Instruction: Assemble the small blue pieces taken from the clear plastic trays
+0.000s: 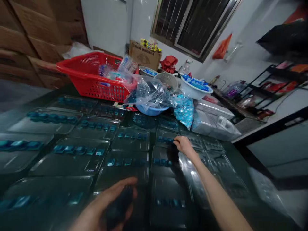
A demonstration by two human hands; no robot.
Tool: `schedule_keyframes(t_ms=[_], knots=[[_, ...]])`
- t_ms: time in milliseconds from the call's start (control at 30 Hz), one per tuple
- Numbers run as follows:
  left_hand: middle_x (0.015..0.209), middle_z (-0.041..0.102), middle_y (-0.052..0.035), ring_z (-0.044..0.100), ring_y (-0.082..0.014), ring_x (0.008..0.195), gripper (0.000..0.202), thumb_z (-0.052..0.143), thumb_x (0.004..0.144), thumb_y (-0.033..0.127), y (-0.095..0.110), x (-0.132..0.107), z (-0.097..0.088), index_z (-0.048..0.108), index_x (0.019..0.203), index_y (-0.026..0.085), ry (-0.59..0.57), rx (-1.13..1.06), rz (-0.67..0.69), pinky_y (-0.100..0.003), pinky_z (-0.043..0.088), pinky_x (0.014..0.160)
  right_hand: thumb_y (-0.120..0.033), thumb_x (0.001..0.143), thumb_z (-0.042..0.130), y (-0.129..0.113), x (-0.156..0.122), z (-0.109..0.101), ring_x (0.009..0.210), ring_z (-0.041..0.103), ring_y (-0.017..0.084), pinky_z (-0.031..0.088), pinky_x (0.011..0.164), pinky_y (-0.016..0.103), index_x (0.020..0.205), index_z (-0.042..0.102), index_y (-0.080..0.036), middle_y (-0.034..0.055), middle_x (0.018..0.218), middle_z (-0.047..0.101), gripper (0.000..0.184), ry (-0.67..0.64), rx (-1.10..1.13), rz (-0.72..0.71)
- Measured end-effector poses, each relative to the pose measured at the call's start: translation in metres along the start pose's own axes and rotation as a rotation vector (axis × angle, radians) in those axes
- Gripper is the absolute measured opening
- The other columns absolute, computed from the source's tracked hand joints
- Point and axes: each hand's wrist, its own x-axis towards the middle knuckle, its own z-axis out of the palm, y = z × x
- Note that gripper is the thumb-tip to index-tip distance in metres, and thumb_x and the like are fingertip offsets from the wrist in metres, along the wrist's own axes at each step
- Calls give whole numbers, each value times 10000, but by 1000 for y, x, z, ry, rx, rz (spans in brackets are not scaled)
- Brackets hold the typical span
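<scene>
Cardboard boxes are stacked at the far left of the room, and a barred window is set in the far wall above a dark green table. In the head view, a red plastic basket stands at the table's far left, a clear plastic bag slumps over a light blue basin at the far middle, and a bag of small blue packets leans just to its right.

Clear shallow trays cover the table in rows, many with a line of small blue pieces across them. The step in hand looks like setting or straightening pieces one by one: the right hand is at the right end of the blue pieces on a far-middle tray. Such work calls for a light fingertip pinch and a level release in line with the row.

The right arm reaches from the near right, forearm low over the trays, wrist bent down, fingertips close together; whether a piece is between them cannot be told. The left hand, near and blurred, is palm-up with its fingers curled around a dark bundle, too dim to identify.
</scene>
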Motion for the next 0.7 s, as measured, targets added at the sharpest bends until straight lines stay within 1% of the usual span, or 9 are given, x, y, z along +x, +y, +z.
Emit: schedule_keyframes(t_ms=[133,200,267,333,367,433,533,600,700], knots=[[979,550,-101,557,-206,709,437,530,724,316,-6,4,-1,464,1140,199,-178,9,152,-213,361,414,-243,818,456,-6,-4,-1,781,548,147,415,712,290,849,579,-113,63,810,588,181,22,1,48],[943,547,-105,527,-164,619,417,505,745,291,-10,6,-5,450,1144,179,-258,25,233,-192,283,366,-238,793,478,-10,-10,-5,751,554,179,406,665,287,947,563,-108,83,763,591,220,58,13,75],[919,546,-109,505,-144,591,412,491,760,290,-13,6,-10,433,1150,167,-284,36,297,-189,256,364,-273,789,477,-18,-20,-14,728,550,203,394,628,294,1125,461,-104,82,743,586,377,119,24,105],[906,549,-112,500,-139,586,409,490,766,298,-16,5,-14,428,1146,160,-272,47,323,-190,252,368,-324,806,450,-34,-38,-27,684,536,178,391,616,281,1226,344,-131,48,736,571,474,190,101,87],[902,551,-114,500,-138,585,405,488,768,305,-17,4,-14,430,1140,156,-266,52,330,-189,246,367,-341,815,438,-46,-51,-34,661,524,151,392,616,261,1232,333,-161,25,737,560,466,212,177,40],[895,557,-119,502,-141,584,393,485,771,322,-19,3,-14,444,1120,147,-264,67,339,-186,235,364,-336,816,447,-75,-81,-48,612,491,104,392,596,219,1157,423,-203,0,736,532,367,219,467,-150],[856,566,-110,506,-145,576,366,481,772,339,-23,2,-11,474,1080,143,-271,92,366,-185,240,362,-260,790,500,-122,-125,-62,649,476,82,385,595,191,1048,512,-250,-14,776,507,258,104,686,-398],[745,563,-80,502,-144,542,348,489,767,345,-27,2,-9,495,1045,137,-258,121,387,-186,244,354,-216,769,528,-143,-145,-65,686,478,79,380,605,187,1002,536,-264,-22,783,499,238,37,743,-443],[655,542,-46,494,-138,502,327,501,760,361,-34,0,-8,508,1006,145,-238,177,393,-181,223,335,-189,775,511,-154,-157,-63,690,475,78,363,610,203,865,578,-239,-24,765,498,123,-13,757,-435]])
